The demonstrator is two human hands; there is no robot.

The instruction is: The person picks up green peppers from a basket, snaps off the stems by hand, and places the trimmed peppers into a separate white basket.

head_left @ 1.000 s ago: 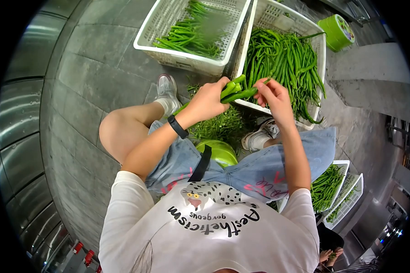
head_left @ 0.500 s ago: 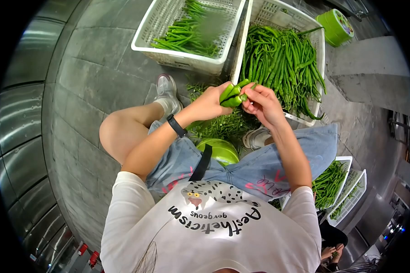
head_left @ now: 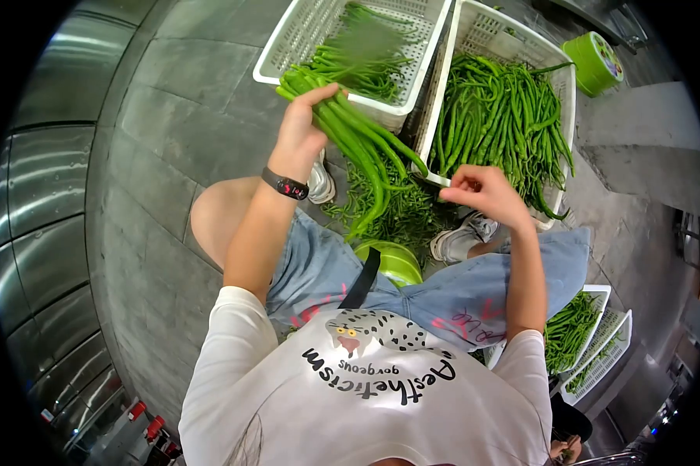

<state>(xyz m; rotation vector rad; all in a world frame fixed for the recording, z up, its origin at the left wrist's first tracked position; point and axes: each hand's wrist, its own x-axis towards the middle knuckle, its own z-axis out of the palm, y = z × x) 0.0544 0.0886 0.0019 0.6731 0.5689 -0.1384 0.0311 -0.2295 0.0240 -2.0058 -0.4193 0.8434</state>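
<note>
My left hand [head_left: 305, 124] is wrapped round a bunch of long green chili peppers [head_left: 361, 144], raised between my knees and the left basket. Their loose ends hang down to the right, towards my other hand. My right hand [head_left: 486, 190] is closed in a pinch by the near corner of the right basket [head_left: 499, 203]. Whatever its fingertips hold, if anything, is too small to make out. Long green chilies [head_left: 505, 116] fill that white basket. Below the bunch, a heap of thin green stems or trimmings [head_left: 392, 217] lies on the floor.
A white basket [head_left: 268, 76] with some chilies stands ahead, left of the fuller one. A green tub [head_left: 594, 66] stands at the far right. Between my legs is a green stool or bucket [head_left: 396, 264]. More baskets [head_left: 602, 353] and another person's hands [head_left: 567, 449] are at lower right.
My left hand has moved up and left and turned, so the bunch now shows lengthwise. My right hand has parted from the bunch, moving right and slightly down. The view has shifted slightly.
</note>
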